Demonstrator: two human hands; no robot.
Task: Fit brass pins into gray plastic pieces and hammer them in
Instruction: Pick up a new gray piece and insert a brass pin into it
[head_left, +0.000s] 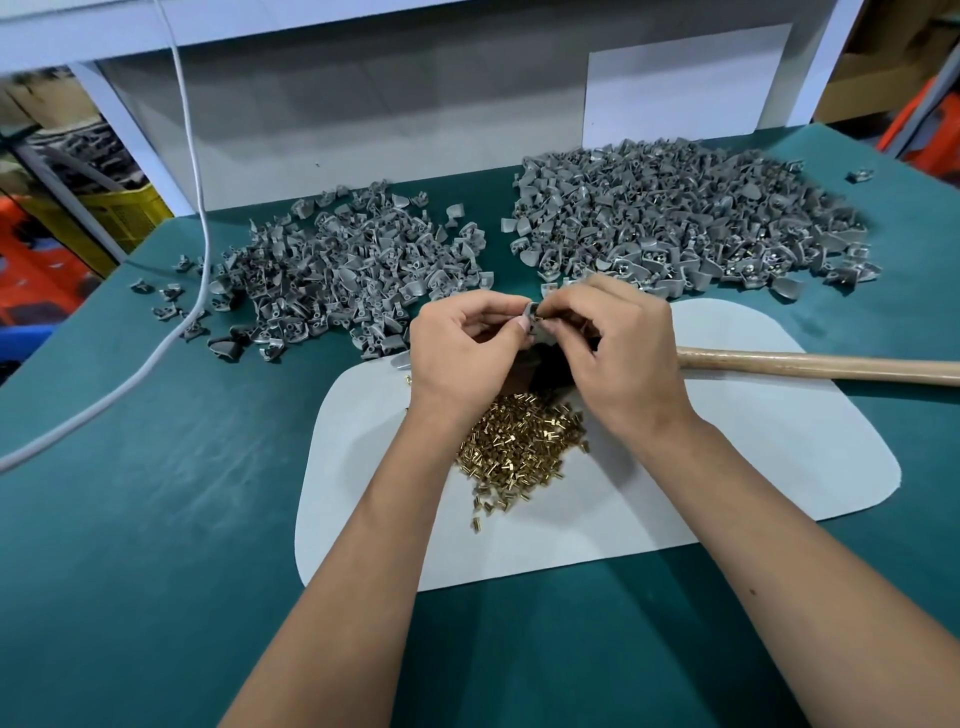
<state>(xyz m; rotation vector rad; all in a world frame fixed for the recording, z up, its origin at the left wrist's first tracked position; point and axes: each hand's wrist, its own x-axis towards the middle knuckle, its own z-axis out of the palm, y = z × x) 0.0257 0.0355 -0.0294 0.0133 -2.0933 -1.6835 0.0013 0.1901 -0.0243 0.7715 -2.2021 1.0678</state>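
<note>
Both bare forearms are stretched forward from the lower edge of the view and brought together, so that the hands meet fingertip to fingertip above the middle of the table. The left hand (462, 343) is held palm inward with its fingers curled, and a small gray piece (533, 313) is pinched between its thumb and fingertips. The right hand (618, 343) is turned knuckles up, its fingers bent down and closed against the same piece from the other side.

Green-topped workbench (156, 519) against white panel (395, 104), cluttered shelving (62, 171) behind
</note>
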